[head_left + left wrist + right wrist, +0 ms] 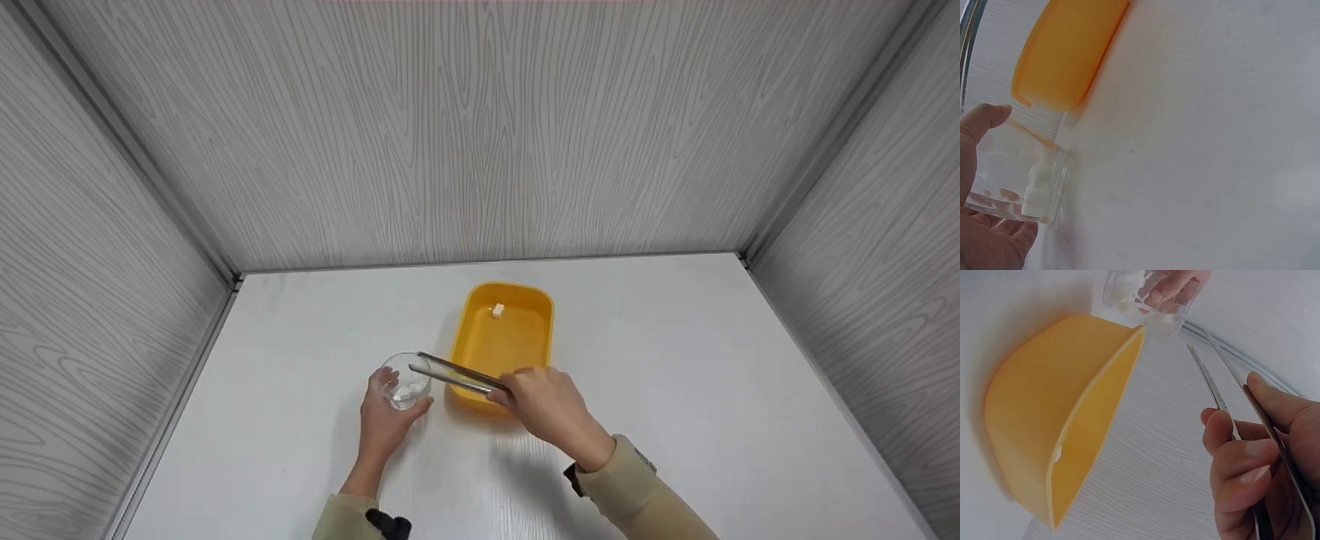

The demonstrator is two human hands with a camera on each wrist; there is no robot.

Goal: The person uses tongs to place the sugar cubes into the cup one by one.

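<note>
My left hand [382, 421] holds a clear cup [409, 369] round its side, left of a yellow tray. Several white pieces [1037, 188] lie at the cup's bottom. With my right hand [546, 405] I grip long metal tweezers [466, 372] over the tray's near end. Their tips stand apart beside the cup's rim, and nothing shows between them in the right wrist view. Inside the yellow tray [510, 341], a small white block [498, 310] lies near the far end.
The tray stands on a white tabletop [675, 375], close in front of both hands. Grey wood-grain panels [480, 135] rise at the back and on both sides. Dark straps [388, 523] sit at the sleeve cuffs.
</note>
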